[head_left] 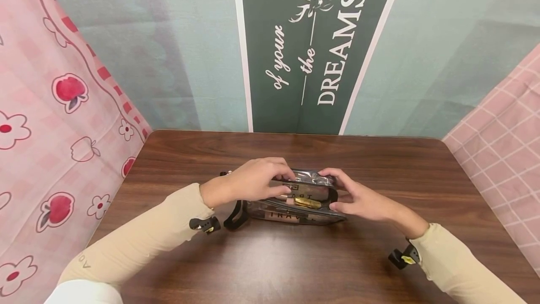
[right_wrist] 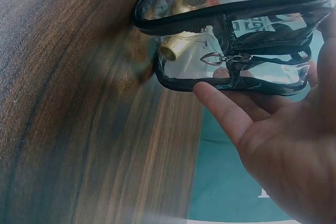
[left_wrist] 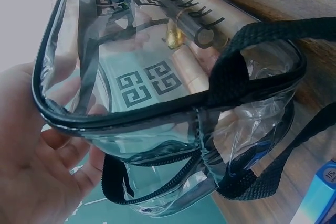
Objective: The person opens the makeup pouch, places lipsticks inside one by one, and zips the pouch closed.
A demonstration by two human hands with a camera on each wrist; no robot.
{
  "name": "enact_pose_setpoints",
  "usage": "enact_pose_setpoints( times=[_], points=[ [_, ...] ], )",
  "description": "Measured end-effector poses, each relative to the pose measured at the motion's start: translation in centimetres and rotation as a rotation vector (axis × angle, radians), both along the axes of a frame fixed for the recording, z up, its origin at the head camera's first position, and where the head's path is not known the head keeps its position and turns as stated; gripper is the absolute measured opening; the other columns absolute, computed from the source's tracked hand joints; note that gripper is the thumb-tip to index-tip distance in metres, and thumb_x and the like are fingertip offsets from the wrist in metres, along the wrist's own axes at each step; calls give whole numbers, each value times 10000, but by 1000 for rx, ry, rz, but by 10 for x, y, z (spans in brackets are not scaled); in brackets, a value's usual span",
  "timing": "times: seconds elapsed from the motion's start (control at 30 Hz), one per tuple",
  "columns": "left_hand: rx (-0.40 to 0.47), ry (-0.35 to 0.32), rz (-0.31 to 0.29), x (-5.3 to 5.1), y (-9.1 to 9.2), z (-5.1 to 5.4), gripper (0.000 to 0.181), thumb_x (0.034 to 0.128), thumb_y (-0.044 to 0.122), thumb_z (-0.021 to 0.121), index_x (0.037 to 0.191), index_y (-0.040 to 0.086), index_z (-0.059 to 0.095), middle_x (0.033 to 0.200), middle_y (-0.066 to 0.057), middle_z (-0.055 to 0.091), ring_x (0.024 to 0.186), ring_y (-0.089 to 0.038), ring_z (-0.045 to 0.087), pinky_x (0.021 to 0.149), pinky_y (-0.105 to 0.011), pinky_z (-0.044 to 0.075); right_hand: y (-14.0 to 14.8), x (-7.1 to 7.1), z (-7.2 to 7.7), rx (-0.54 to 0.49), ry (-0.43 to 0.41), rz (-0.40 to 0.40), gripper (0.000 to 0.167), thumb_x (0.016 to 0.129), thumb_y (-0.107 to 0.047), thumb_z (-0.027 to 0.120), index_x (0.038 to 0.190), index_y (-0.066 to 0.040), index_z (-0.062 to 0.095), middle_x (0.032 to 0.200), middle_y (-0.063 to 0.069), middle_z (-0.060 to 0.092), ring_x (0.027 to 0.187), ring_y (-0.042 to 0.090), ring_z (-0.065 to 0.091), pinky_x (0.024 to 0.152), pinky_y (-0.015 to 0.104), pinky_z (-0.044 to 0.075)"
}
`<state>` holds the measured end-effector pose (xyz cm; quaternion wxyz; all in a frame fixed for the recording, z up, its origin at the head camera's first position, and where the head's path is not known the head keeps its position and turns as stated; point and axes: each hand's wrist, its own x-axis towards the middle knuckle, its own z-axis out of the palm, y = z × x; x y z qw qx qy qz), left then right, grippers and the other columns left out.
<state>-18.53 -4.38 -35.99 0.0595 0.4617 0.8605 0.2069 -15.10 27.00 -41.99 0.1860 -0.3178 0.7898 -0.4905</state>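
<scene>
A clear bag with black trim (head_left: pixel 274 216) lies on the table, its zipped top spread apart. Inside show a gold tube (head_left: pixel 308 202), a dark capped tube (left_wrist: pixel 191 27) and a pink tube (left_wrist: pixel 189 69). My left hand (head_left: pixel 266 179) grips the bag's left part, thumb and fingers at the opening; in the left wrist view some fingers show through the clear wall. At the other end, my right hand (head_left: pixel 358 198) holds the bag between thumb and fingers, a fingertip against the black edge in the right wrist view. A metal zipper pull (right_wrist: pixel 212 59) hangs nearby.
A black strap (head_left: pixel 237 217) loops off the bag's left end onto the brown wooden table (head_left: pixel 190 266). The left wrist view shows a blue box (left_wrist: pixel 317 198) near the strap. Printed curtains (head_left: pixel 202 50) stand behind and at both sides.
</scene>
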Motion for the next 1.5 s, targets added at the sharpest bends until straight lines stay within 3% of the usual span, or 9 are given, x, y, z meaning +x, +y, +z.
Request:
enact_pose_setpoints(
  times=[0.3, 0.67, 0.83, 1.03, 1.37, 1.5],
  points=[
    [20, 22, -6, 4, -9, -2, 234, 981, 267, 694, 1183, 155, 732, 1128, 65, 671, 1015, -84, 642, 886, -323, 533, -3, 6, -5, 0, 5, -10, 724, 947, -22, 692, 1521, -179, 280, 1403, 201, 471, 1266, 441, 511, 934, 417, 547],
    [33, 73, 32, 2, -40, 2, 219, 992, 257, 681, 1177, 149, 726, 1112, 53, 670, 988, -102, 641, 879, -335, 532, -5, 10, -8, 8, 29, -24, 735, 942, -27, 701, 1527, -185, 284, 1423, 164, 435, 1250, 397, 528, 943, 408, 542],
    [31, 46, 72, -1, -58, 3, 221, 992, 248, 682, 1181, 141, 726, 1096, 48, 663, 909, -121, 628, 811, -323, 520, -5, 10, -9, 9, 24, -23, 736, 944, -28, 699, 1529, -188, 282, 1417, 160, 444, 1258, 401, 521, 950, 412, 538],
    [2, 2, 119, -5, -75, -1, 247, 983, 249, 694, 1199, 131, 723, 1087, 18, 659, 960, -124, 654, 837, -343, 540, -5, 10, -8, 10, 32, -25, 738, 942, -25, 700, 1528, -182, 280, 1417, 164, 445, 1257, 403, 522, 948, 433, 537],
    [-51, -4, 212, -8, -98, -8, 321, 954, 237, 726, 1226, 70, 688, 1153, -32, 659, 1072, -181, 670, 928, -419, 534, -4, 9, -6, 17, 38, -25, 739, 943, -25, 699, 1532, -190, 283, 1433, 156, 434, 1256, 397, 527, 956, 426, 531],
    [-93, 21, 247, -9, -107, -14, 268, 957, 227, 712, 1163, 58, 686, 1116, -54, 659, 995, -202, 657, 872, -433, 540, -4, 8, -6, 16, 40, -24, 739, 943, -30, 701, 1532, -186, 283, 1433, 156, 435, 1256, 405, 526, 955, 418, 532]
  ],
)
